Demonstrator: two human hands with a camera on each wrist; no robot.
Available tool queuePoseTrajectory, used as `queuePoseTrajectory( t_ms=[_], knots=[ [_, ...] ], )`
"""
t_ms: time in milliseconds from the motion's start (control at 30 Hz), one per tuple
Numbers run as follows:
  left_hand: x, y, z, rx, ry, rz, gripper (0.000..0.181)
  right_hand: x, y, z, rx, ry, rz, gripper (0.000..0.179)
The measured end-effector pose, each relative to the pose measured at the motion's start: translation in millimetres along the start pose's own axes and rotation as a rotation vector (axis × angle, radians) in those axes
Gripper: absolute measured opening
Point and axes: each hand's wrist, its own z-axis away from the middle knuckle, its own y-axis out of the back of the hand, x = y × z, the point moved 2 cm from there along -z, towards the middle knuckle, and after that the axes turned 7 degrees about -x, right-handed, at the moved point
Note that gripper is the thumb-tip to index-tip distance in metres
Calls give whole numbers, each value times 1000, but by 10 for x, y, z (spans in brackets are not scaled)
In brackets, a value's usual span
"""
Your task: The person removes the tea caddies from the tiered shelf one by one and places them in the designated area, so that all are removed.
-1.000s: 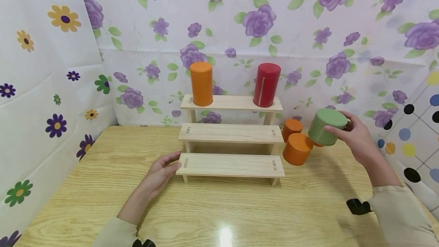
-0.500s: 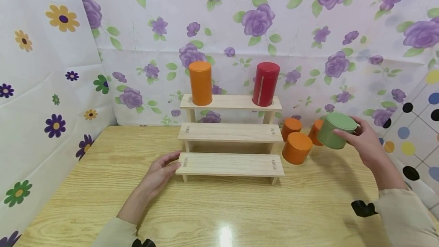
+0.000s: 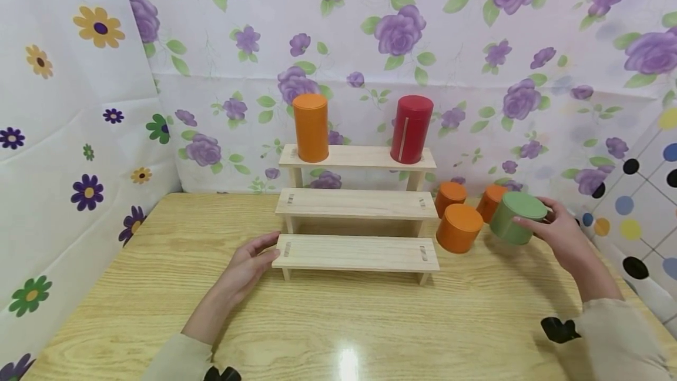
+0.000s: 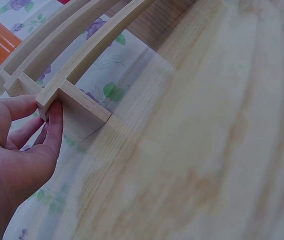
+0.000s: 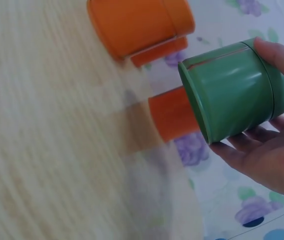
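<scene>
Head view: right hand (image 3: 565, 237) holds green tin (image 3: 514, 222) by its far side from the wooden stand (image 3: 355, 253), thumb on one side, fingers round the other; a second ago the tin was higher and nearer the stand, covering most of the small orange tin (image 3: 489, 204) now showing beyond it. Judged from this, the work stands at lowering the green tin toward the table (image 3: 338, 319) among the other short tins, not onto a shelf. Left hand (image 3: 245, 267) unmoved, pinching the end of the stand's lowest board. Between the hands, on the top board: tall orange tin (image 3: 311, 129) nearer the left hand's side, red tin (image 3: 411, 131) nearer the right's, both upright and lidded. Inward of the right hand, squat orange tin (image 3: 459, 229) and, just behind it, another short orange tin (image 3: 451, 200), both lidded. No contents visible in any. Left wrist view: thumb and fingers narrow on the board's corner; dim picture, firmness of the hold unclear. Right wrist view: green tin tilted, lid seam toward the palm, base facing away from the hand; base seems just off the table, though the angle is poor and contact cannot be ruled out.
</scene>
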Motion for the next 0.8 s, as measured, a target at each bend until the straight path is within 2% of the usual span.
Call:
queuePoseTrajectory(
  t_ms=[133,233,400,800],
  knots=[
    [5,-4,5,0,1,1,55,107,-13,3,15,41,-17,70],
    [10,-5,8,1,1,5,55,180,-21,6,25,39,-13,65],
    [14,-8,13,0,7,-1,55,261,-46,19,11,-16,26,78],
    [11,-2,10,-11,13,2,56,338,-108,36,-38,-25,5,87]
  ],
)
